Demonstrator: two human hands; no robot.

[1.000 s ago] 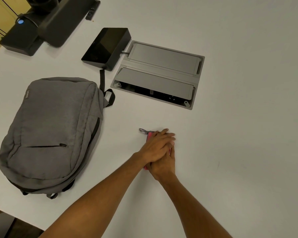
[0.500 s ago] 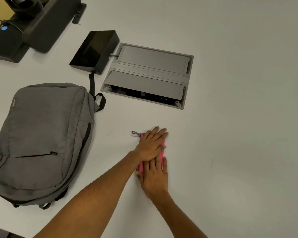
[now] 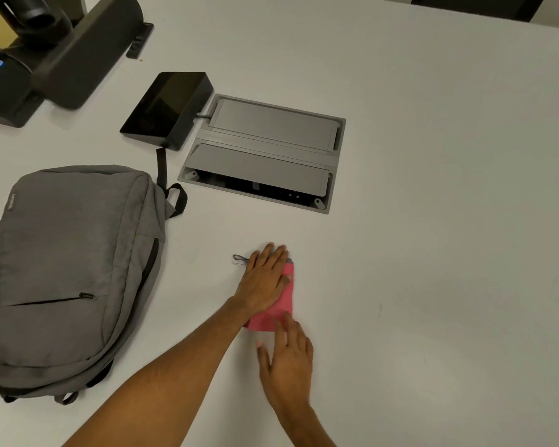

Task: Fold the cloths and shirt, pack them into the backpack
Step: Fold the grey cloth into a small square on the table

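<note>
While the flat left hand (image 3: 265, 279) presses it, the folded pink cloth (image 3: 279, 309) lies lengthwise away from the person, right hand (image 3: 288, 356) flat at its near end.

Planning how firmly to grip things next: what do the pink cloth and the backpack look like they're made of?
Pink cloth: thin, soft matte fabric, lying flat in a narrow fold under the left hand; a grey loop sticks out at its far end. The exact fibre can't be told.
Backpack: grey heathered woven textile, matte, probably polyester, with soft creases, stitched seams, a black zipper and black webbing straps.
</note>
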